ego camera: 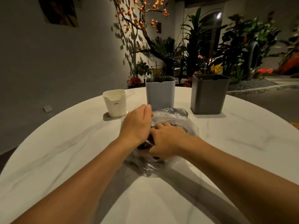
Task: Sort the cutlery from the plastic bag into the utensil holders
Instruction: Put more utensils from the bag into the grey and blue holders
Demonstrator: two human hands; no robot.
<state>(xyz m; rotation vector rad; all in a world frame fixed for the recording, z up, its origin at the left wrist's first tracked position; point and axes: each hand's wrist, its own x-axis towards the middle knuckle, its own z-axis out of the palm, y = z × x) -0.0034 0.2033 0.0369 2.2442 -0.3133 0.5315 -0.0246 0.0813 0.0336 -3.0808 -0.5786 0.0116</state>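
Both arms fwd, left hand [137,125] & right hand [168,139] curled, touching.

A round white marble-look table [64,151] fills the lower frame. Behind it, a plain grey wall [48,62] covers the upper left, with a dark picture [59,11] near the top. At upper centre, a bare-branched tree with orange fruit [139,16] casts shadows on the wall. Dense plants [234,50] and red flowers crowd the upper right, by an arched window [210,28]. The light is dim and warm.
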